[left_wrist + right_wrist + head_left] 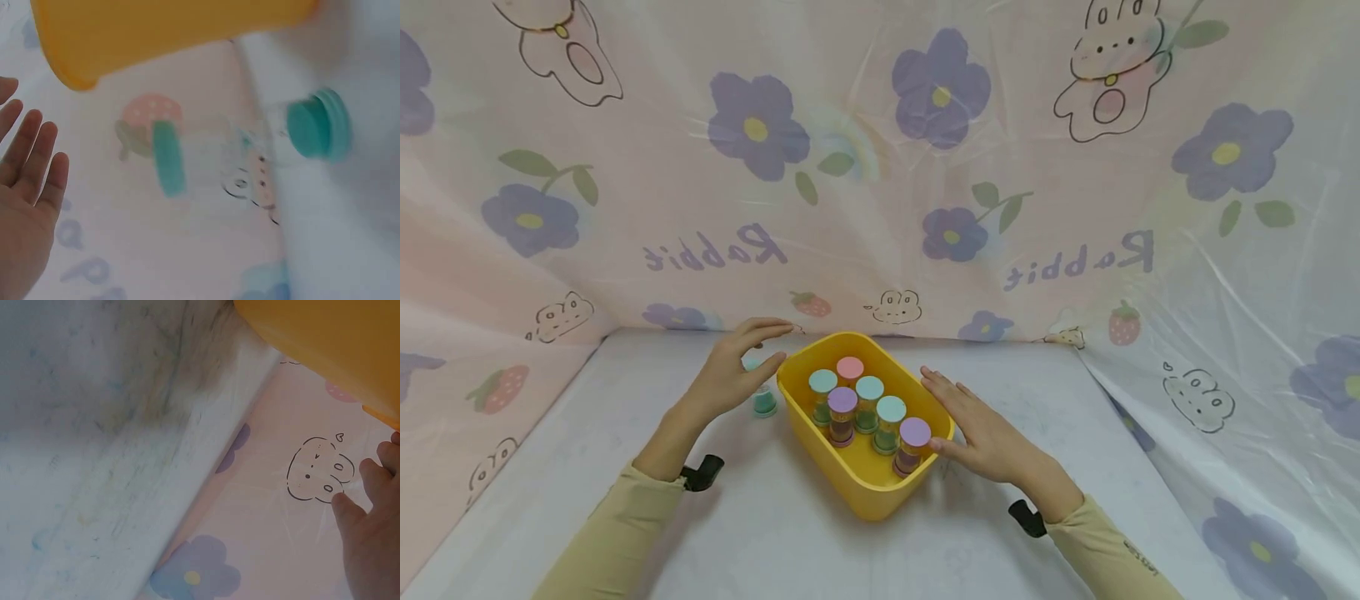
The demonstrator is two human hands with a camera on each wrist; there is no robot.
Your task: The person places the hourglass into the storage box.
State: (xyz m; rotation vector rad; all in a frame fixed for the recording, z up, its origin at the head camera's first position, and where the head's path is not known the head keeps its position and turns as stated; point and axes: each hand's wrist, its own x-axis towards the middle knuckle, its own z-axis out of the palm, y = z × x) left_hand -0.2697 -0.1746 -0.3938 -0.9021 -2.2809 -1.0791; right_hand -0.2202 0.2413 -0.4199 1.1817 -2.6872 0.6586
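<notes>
A yellow bin (865, 500) stands on the white table, turned at an angle, its open top facing me. Upright inside are several clear tubes with coloured ends that look like sand timers, including a pink-topped one (850, 367), a teal-topped one (891, 409) and a purple-topped one (915, 432). My left hand (730, 371) is at the bin's left rim, fingers extended and thumb tip close to it. Partly hidden behind that hand, another teal-ended tube (319, 128) stands outside the bin. Along the right rim, my right hand (977, 425) has its fingers extended, holding nothing.
A patterned plastic sheet (850, 192) with flowers and rabbits hangs behind the table and along both sides. The white tabletop (775, 533) extends in front of the bin. Dark straps with camera mounts (703, 473) sit on the wrists.
</notes>
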